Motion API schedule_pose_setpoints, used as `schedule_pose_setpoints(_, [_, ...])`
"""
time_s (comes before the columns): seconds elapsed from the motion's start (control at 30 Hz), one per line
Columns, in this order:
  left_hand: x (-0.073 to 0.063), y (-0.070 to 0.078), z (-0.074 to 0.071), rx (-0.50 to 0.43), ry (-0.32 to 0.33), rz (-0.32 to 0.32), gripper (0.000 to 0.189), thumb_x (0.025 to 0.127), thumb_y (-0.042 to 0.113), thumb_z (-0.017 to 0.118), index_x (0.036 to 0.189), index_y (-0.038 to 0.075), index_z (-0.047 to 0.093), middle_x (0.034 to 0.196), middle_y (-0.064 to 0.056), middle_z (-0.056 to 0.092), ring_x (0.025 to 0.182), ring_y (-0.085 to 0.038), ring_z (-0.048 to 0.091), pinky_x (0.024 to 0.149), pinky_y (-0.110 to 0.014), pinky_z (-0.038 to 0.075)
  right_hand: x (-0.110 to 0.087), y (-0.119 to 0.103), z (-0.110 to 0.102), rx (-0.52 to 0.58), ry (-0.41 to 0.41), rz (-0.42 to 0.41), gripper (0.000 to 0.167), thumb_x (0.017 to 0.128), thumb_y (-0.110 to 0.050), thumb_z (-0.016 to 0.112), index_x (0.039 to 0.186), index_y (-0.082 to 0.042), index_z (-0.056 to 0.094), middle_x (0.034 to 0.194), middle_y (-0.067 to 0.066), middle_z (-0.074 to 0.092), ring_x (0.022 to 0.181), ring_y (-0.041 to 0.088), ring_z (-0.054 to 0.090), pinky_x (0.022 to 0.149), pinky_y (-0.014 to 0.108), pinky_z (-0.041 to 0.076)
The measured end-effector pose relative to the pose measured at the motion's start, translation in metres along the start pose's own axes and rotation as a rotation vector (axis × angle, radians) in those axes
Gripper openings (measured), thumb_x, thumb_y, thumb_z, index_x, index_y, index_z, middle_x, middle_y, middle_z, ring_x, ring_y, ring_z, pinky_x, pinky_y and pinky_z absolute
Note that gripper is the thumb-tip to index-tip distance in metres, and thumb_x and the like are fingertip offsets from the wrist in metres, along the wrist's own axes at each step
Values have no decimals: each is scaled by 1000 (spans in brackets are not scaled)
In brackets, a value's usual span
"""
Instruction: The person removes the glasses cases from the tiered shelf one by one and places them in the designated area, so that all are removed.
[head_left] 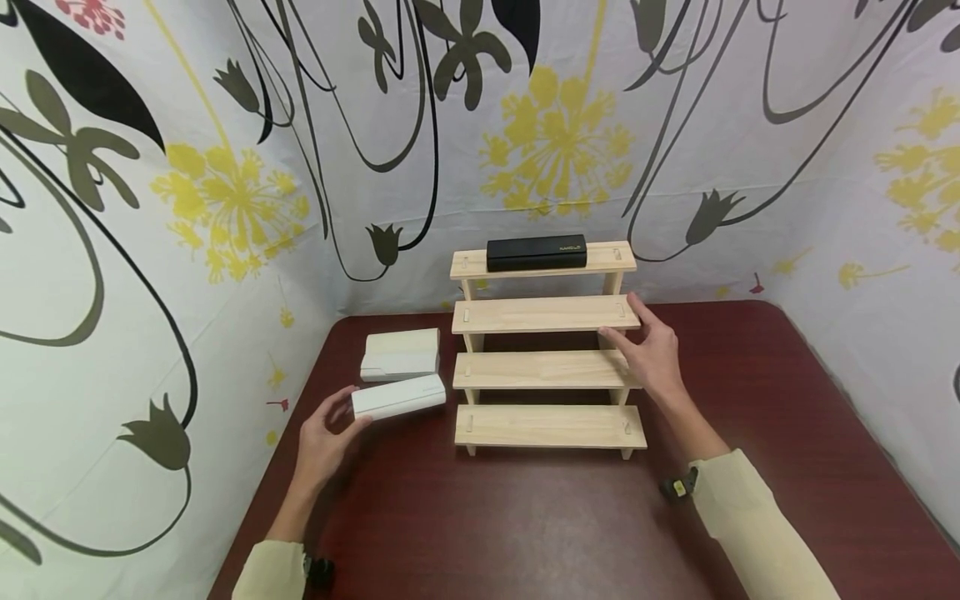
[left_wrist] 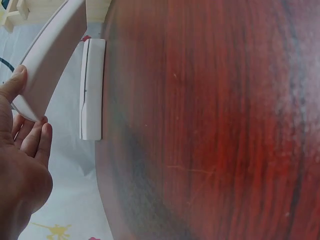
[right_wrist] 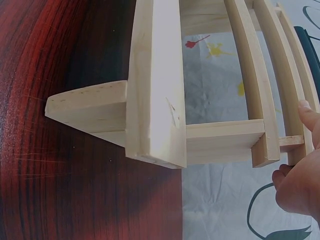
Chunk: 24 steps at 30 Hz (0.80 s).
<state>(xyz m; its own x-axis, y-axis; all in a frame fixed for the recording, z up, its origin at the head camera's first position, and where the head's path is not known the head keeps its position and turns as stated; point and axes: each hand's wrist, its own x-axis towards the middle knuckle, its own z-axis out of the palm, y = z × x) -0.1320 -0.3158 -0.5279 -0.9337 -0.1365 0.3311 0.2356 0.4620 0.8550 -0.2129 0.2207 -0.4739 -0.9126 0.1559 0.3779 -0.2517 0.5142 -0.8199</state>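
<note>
A long white glasses case (head_left: 399,397) is pinched at its left end by my left hand (head_left: 321,442). In the left wrist view the thumb lies on one face of this case (left_wrist: 52,55) and the fingers on the other; it appears raised off the table. A four-tier light wooden stand (head_left: 550,427) occupies the middle of the table. My right hand (head_left: 651,350) grips the right end of its second shelf from the top, and the right wrist view has the thumb and curled fingers around that shelf end. A black glasses case (head_left: 536,253) lies on the top shelf.
Another white case (head_left: 401,354) lies on the dark red-brown table (head_left: 555,517), left of the stand and just behind the held one. A patterned cloth (head_left: 450,183) hangs close behind the stand and along both sides.
</note>
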Motion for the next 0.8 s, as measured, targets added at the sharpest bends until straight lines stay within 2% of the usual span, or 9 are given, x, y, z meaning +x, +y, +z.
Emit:
schedule_pose_setpoints(0.17, [2,-3,1,32,-6,-28,63,85,16,93,141,9,67,139,-4,70,124,-26,68,98,-11,49,1,0,0,8,0,2,81,94,-27,85,162,-9,44,164,11,44,147,31,45,99,42,45])
schedule_pose_setpoints(0.3, [4,-6,3,51,-13,-41,63,85,17,93,142,10,67,139,-4,70,125,-23,68,98,-10,48,1,0,0,22,-4,2,82,94,-25,86,162,-7,44,165,13,43,150,32,41,109,55,44])
schedule_pose_setpoints(0.37, [6,-8,3,56,-14,-43,62,85,17,93,141,10,67,139,-6,70,126,-24,67,98,-10,48,1,0,0,25,-5,1,82,94,-24,86,162,-7,44,165,13,43,151,32,40,110,55,43])
schedule_pose_setpoints(0.53, [11,-13,5,78,-16,-49,61,86,16,92,141,7,66,140,-10,69,127,-30,67,98,-10,48,1,-1,-1,22,-6,2,81,94,-25,85,162,-8,44,165,12,43,150,31,42,104,50,44])
schedule_pose_setpoints(0.8, [19,-21,4,79,-40,-47,61,87,17,91,142,5,66,142,-11,68,128,-32,66,98,-6,45,0,0,-1,43,-8,-12,80,95,-23,84,162,-7,43,165,15,43,153,34,38,107,58,43])
